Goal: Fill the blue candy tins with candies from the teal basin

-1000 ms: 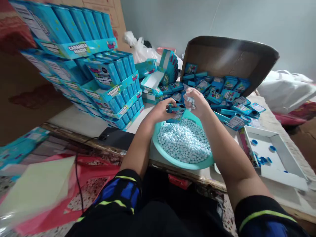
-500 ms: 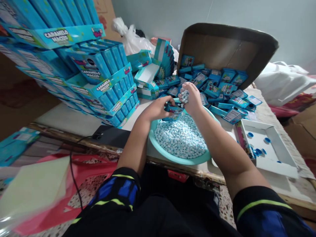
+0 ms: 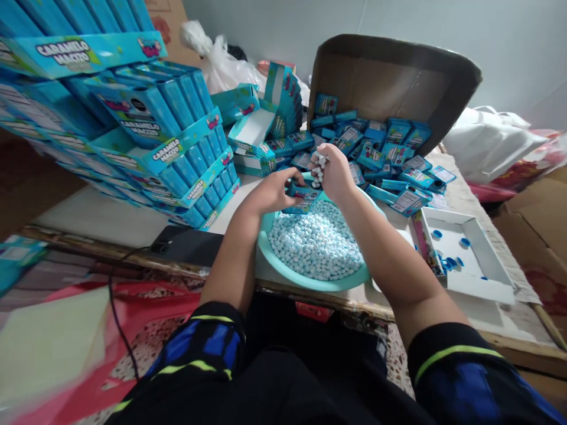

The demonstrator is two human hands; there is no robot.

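Left hand [image 3: 275, 190] has a small blue cardboard-looking box [image 3: 303, 202] around 11 o'clock over the round turquoise plastic bowl [image 3: 330, 285]; right hand [image 3: 337, 172]'s cupping oval blue-white pellets [image 3: 318, 171] near 12. I'd trickle slowly, so strays land below.

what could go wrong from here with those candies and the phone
Candies bunched in the right hand could spill past the small box in the left hand, perhaps landing in the basin below. The dark phone lies near the table's front edge, beside the left arm, so a bump might knock it off.
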